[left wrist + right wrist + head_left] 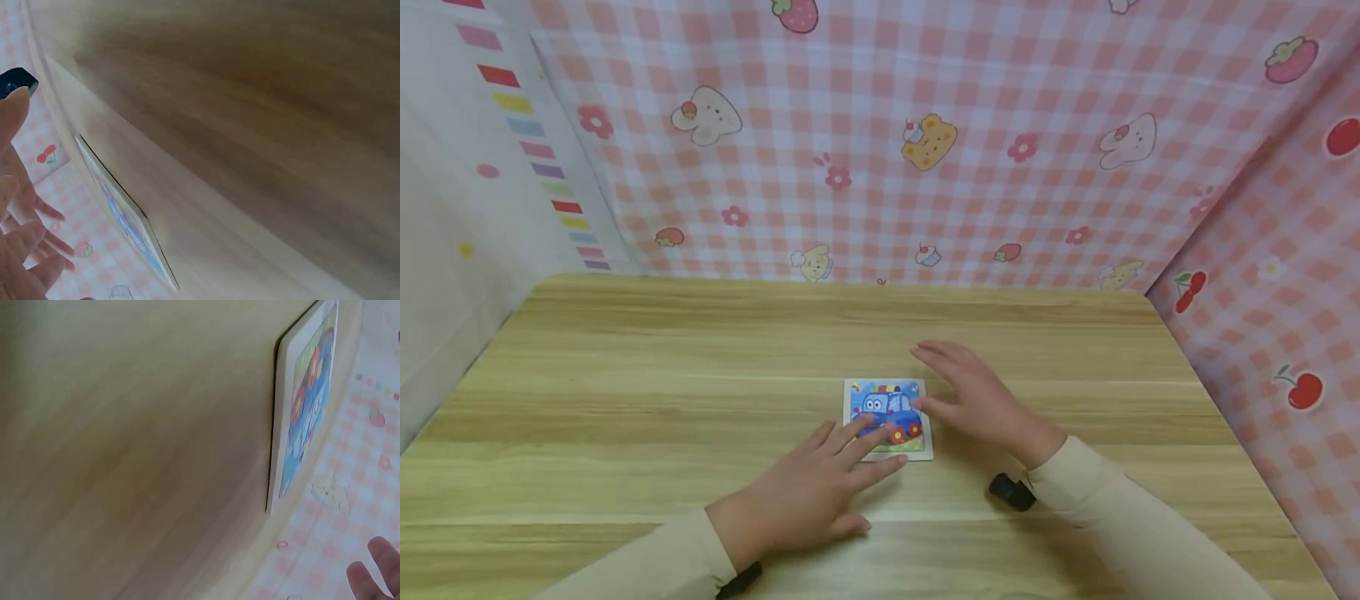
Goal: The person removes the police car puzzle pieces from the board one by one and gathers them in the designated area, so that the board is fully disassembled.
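A square picture board (pixel 891 454) with a white border and a blue cartoon car lies flat on the wooden table; it looks like a children's puzzle. Over its lower left part my left hand (pixel 808 492) is spread, with straight fingers partly covering the car; whether they touch it I cannot tell. My right hand (pixel 981 404) is at the board's right edge, fingers extended and nothing held. From the left wrist, the board (pixel 128 219) shows at a steep slant, with fingers at the left. In the right wrist view the board (pixel 284 412) stands beyond bare wood, and fingertips (pixel 362 581) enter at lower right.
The wooden table (pixel 662 367) runs back to a pink checked cloth (pixel 865 100) with cartoon prints. Another checked cloth (pixel 1240 333) hangs along the right side, and a white cloth (pixel 460 192) along the left. A black device (pixel 1011 492) is by my right wrist.
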A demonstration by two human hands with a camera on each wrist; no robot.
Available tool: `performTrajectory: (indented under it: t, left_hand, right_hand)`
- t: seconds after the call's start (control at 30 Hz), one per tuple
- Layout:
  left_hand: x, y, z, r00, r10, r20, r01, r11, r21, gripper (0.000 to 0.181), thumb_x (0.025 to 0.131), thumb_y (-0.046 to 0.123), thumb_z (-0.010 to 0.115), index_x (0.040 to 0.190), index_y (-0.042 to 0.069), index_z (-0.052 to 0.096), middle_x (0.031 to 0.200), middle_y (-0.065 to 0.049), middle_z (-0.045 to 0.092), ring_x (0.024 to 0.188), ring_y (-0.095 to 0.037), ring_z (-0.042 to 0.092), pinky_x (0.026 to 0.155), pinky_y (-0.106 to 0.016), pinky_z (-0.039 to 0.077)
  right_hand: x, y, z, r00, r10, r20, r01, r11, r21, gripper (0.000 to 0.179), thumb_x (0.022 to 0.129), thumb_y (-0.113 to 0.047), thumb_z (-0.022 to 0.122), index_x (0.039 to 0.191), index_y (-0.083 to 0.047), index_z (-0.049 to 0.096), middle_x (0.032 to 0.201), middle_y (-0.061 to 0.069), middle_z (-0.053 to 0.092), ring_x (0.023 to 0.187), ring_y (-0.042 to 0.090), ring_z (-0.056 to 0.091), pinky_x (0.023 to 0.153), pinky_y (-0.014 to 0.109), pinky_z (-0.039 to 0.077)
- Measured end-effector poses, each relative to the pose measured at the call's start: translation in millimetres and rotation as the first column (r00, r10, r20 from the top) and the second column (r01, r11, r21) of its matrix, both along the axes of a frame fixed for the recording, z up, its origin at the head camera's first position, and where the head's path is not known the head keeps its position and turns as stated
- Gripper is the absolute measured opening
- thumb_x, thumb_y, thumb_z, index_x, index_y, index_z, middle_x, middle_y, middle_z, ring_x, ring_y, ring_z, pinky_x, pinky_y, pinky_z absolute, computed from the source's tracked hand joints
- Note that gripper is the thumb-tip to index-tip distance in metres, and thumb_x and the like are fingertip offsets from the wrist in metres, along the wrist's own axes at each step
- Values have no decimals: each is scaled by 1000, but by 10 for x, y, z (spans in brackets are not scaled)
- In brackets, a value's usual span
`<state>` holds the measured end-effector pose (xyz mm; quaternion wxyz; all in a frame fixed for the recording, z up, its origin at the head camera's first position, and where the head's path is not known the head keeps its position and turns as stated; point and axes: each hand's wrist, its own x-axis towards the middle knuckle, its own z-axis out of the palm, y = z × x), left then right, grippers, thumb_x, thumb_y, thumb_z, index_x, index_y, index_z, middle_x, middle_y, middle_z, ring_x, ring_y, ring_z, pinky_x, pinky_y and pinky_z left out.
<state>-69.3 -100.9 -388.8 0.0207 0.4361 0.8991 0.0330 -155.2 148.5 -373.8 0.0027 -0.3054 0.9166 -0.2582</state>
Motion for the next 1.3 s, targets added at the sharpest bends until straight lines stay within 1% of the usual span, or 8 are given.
performTrajectory:
  t: [0.2, 0.3, 0.43, 0.63, 0.83, 0.97, 1.1, 1.3]
  left_hand:
    - [-8, 65, -19, 999, -34, -9, 34, 999, -26, 73, 88, 54, 61, 150, 22, 38, 157, -7, 29, 144, -30, 25, 107, -50, 36]
    - [1, 84, -1, 999, -43, 17, 43, 998, -34, 74, 88, 53, 62, 150, 21, 38, 158, -8, 27, 144, -31, 26, 106, -50, 38]
    - [12, 108, 16, 998, -47, 40, 49, 997, -60, 74, 88, 53, 61, 150, 20, 37, 158, -8, 26, 144, -31, 26, 105, -50, 39]
    - [-6, 156, -32, 997, -63, 45, 67, 992, -104, 76, 87, 56, 59, 150, 20, 37, 156, -8, 29, 142, -29, 29, 107, -47, 38]
    - [-19, 179, -60, 995, -70, 74, 80, 987, -142, 73, 89, 55, 58, 150, 21, 37, 156, -7, 31, 142, -29, 29, 106, -46, 38]
    - [-27, 175, -81, 995, -69, 66, 78, 985, -154, 72, 90, 57, 56, 150, 22, 37, 156, -7, 31, 142, -30, 29, 107, -46, 37]
    - [-36, 171, -94, 996, -67, 61, 76, 985, -156, 71, 90, 58, 54, 150, 22, 37, 156, -7, 31, 141, -30, 30, 107, -46, 37]
    - [-48, 176, -119, 996, -68, 65, 77, 985, -156, 70, 92, 58, 52, 149, 21, 38, 155, -7, 31, 141, -31, 29, 109, -43, 36]
  right_hand:
    - [-9, -125, -11, 995, 13, 104, -13, 1000, 4, 62, 89, -30, 70, 142, -9, 48, 146, 11, 45, 136, 33, 38, 109, 53, 32]
    - [-26, -177, -22, 989, 15, 147, -16, 1000, 6, 60, 89, -30, 70, 141, -8, 49, 145, 11, 47, 135, 31, 39, 110, 51, 32]
    - [-71, -241, -37, 982, 16, 187, -19, 1000, 14, 59, 89, -30, 70, 140, -8, 50, 144, 11, 48, 136, 31, 39, 111, 50, 31]
    - [-128, -327, -57, 964, -7, 267, -2, 999, 33, 56, 90, -31, 69, 140, -11, 51, 145, 8, 47, 138, 28, 37, 112, 48, 29]
    - [-172, -403, -90, 960, 20, 281, -26, 1000, 16, 50, 90, -28, 69, 134, -9, 57, 140, 8, 51, 135, 28, 41, 111, 47, 31]
    - [-207, -465, -109, 959, 26, 281, -32, 999, 20, 47, 89, -25, 70, 132, -9, 59, 138, 9, 53, 133, 28, 43, 111, 46, 33]
    - [-240, -522, -134, 960, 22, 280, -34, 999, 37, 46, 89, -23, 71, 131, -9, 60, 135, 9, 56, 130, 27, 46, 109, 44, 35]
    - [-273, -594, -141, 948, -9, 317, -10, 998, 58, 43, 89, -20, 70, 130, -9, 61, 130, 6, 59, 124, 24, 51, 106, 41, 39]
